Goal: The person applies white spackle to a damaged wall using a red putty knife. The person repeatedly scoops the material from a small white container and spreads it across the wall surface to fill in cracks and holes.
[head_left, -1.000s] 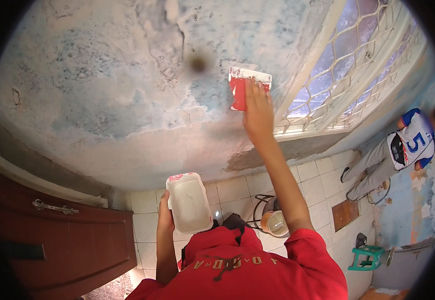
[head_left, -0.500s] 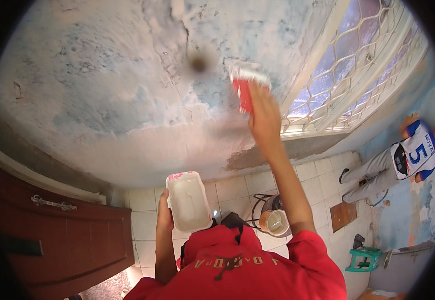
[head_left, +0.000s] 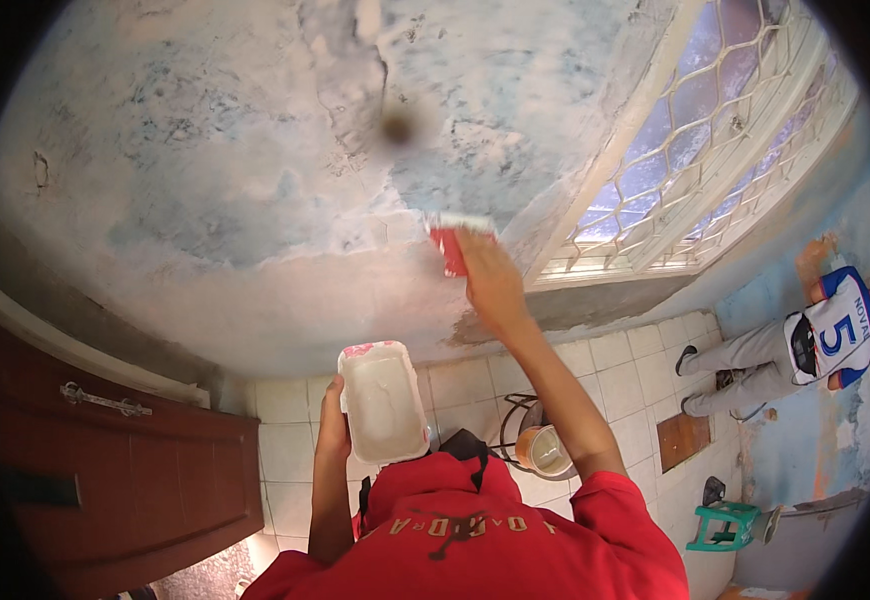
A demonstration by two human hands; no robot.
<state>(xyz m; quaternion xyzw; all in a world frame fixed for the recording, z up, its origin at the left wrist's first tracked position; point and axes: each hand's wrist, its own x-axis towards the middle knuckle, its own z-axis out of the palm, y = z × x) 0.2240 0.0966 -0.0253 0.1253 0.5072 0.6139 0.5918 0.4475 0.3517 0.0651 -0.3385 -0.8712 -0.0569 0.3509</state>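
My right hand grips a red putty spreader with a whitish, smeared edge. Its edge is at the patchy blue and white wall, below and left of the window. Low in front of me, my left hand holds a shallow white tray by its left side. White paste coats the tray's inside, and pink marks show on its far rim.
A barred window is at the right. An orange-sided bucket stands on a dark stool. Brown door at left. At far right, another person faces the wall above a green stool.
My right hand has swept the spreader down the wall and slightly left. The tray in my left hand has stayed nearly in place.
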